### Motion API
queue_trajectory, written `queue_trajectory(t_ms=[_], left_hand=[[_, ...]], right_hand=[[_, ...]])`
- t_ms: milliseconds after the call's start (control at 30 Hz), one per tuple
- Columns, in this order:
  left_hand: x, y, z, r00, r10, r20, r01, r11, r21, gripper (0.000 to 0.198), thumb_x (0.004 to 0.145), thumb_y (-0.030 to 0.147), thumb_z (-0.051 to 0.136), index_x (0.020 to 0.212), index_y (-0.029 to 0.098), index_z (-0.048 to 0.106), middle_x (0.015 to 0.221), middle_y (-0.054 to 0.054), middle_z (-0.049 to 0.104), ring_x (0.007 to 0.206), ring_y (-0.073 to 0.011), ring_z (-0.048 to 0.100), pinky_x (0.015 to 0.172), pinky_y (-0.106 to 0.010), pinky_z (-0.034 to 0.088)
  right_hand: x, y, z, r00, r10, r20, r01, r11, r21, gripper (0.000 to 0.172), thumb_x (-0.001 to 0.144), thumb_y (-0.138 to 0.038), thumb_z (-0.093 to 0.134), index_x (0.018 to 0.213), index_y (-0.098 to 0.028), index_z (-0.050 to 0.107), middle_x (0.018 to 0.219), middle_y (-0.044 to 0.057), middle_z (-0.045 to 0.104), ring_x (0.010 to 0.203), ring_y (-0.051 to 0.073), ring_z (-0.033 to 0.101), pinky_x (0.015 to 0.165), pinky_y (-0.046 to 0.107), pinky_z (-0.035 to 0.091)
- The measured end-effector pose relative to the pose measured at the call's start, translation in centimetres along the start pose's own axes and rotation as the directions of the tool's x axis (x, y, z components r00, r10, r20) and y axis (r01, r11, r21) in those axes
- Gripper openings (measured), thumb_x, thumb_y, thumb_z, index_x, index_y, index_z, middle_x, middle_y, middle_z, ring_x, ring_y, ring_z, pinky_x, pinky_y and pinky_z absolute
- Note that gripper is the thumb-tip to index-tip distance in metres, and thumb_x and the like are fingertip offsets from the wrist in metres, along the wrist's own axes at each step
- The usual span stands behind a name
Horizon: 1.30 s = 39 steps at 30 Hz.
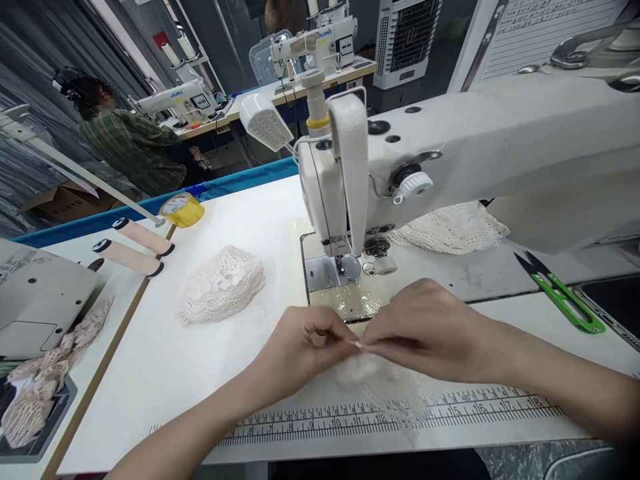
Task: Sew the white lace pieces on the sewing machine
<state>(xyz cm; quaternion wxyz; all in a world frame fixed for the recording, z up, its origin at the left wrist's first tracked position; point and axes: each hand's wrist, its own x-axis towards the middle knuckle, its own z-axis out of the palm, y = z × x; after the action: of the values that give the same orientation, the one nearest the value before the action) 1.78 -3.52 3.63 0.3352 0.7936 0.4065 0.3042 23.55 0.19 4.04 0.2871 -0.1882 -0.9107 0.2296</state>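
Note:
My left hand and my right hand meet in front of the white sewing machine. Both pinch a small piece of white lace between fingertips; the piece hangs down over the printed ruler on the table edge. The hands sit just in front of the needle plate and presser foot. The lace is blurred, so its shape is unclear.
A pile of white lace pieces lies to the left, another pile behind the machine arm. Green thread snips lie at right. Yellow tape roll, two pink thread cones, and pink lace sit left. Another person works behind.

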Motion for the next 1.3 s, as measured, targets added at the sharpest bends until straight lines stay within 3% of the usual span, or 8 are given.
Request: queue_trajectory(t_ms=[100,200,267,367,500,567,800,1300], left_hand=[[0.0,0.7,0.1,0.961,-0.139,0.240,0.184,0.968,-0.174,0.008,0.085,0.021,0.068,0.077,0.020,0.066,0.066,0.004,0.068,0.056,-0.0098,0.060,0.048,-0.021,0.045],[0.3,-0.4,0.8,0.987,-0.153,0.047,0.150,0.987,0.054,0.012,0.087,0.020,0.065,0.075,0.020,0.065,0.067,0.003,0.067,0.060,-0.0120,0.059,0.054,-0.026,0.044],[0.6,-1.6,1.3,0.992,-0.083,-0.094,0.109,0.942,0.317,0.011,0.086,0.018,0.064,0.075,0.020,0.063,0.070,0.003,0.066,0.064,-0.0137,0.058,0.063,-0.031,0.043],[0.8,-2.9,1.8,0.982,0.075,-0.171,0.036,0.821,0.569,0.007,0.086,0.021,0.066,0.092,0.019,0.063,0.085,-0.001,0.068,0.076,-0.0169,0.060,0.069,-0.034,0.040],[0.7,-3.0,2.1,0.920,0.383,-0.089,-0.175,0.602,0.779,0.018,0.089,0.014,0.062,0.106,0.018,0.063,0.106,-0.004,0.071,0.091,-0.0202,0.061,0.078,-0.037,0.038],[0.5,-2.7,2.3,0.897,0.441,-0.014,-0.240,0.515,0.823,0.020,0.090,0.010,0.058,0.108,0.017,0.064,0.110,-0.004,0.072,0.095,-0.0201,0.062,0.080,-0.037,0.037],[0.2,-2.6,2.7,0.934,0.358,-0.006,-0.202,0.540,0.817,0.025,0.096,0.023,0.051,0.115,0.012,0.063,0.119,-0.009,0.069,0.112,-0.0225,0.060,0.087,-0.040,0.035],[0.7,-3.0,2.4,0.947,0.322,-0.021,-0.144,0.481,0.865,0.032,0.099,0.032,0.046,0.117,0.012,0.063,0.119,-0.008,0.069,0.118,-0.0219,0.058,0.088,-0.040,0.035]], right_hand=[[0.6,-0.1,-1.0,0.940,0.218,0.262,-0.310,0.868,0.388,0.016,0.092,-0.034,0.060,0.084,-0.023,0.069,0.049,-0.008,0.053,0.040,0.007,0.046,0.037,0.020,0.036],[0.9,0.9,-0.2,0.908,0.375,0.188,-0.418,0.846,0.331,0.017,0.090,-0.033,0.062,0.081,-0.022,0.071,0.052,-0.006,0.056,0.041,0.007,0.045,0.037,0.021,0.032],[0.9,1.9,1.1,0.909,0.415,0.035,-0.415,0.894,0.170,0.016,0.090,-0.029,0.061,0.081,-0.022,0.073,0.055,-0.005,0.060,0.045,0.008,0.049,0.042,0.022,0.035],[0.9,3.3,2.8,0.935,0.343,-0.092,-0.350,0.933,-0.082,0.018,0.093,-0.024,0.057,0.088,-0.023,0.074,0.065,-0.003,0.068,0.053,0.010,0.057,0.050,0.023,0.038],[0.8,4.7,3.5,0.950,0.272,-0.153,-0.310,0.882,-0.356,0.019,0.094,-0.026,0.054,0.091,-0.024,0.073,0.067,-0.004,0.069,0.051,0.010,0.054,0.049,0.024,0.032],[0.8,5.0,3.3,0.959,0.225,-0.172,-0.281,0.836,-0.471,0.022,0.095,-0.029,0.052,0.088,-0.023,0.072,0.071,-0.002,0.070,0.052,0.010,0.054,0.047,0.025,0.028],[0.2,3.4,2.4,0.991,0.023,-0.135,-0.110,0.718,-0.687,0.023,0.093,-0.016,0.049,0.086,-0.018,0.071,0.072,0.000,0.070,0.045,0.011,0.046,0.043,0.029,0.026],[1.2,3.2,2.4,0.908,0.419,0.002,-0.285,0.621,-0.730,0.037,0.101,-0.035,0.039,0.108,-0.019,0.073,0.103,0.009,0.071,0.062,0.016,0.057,0.052,0.031,0.027]])
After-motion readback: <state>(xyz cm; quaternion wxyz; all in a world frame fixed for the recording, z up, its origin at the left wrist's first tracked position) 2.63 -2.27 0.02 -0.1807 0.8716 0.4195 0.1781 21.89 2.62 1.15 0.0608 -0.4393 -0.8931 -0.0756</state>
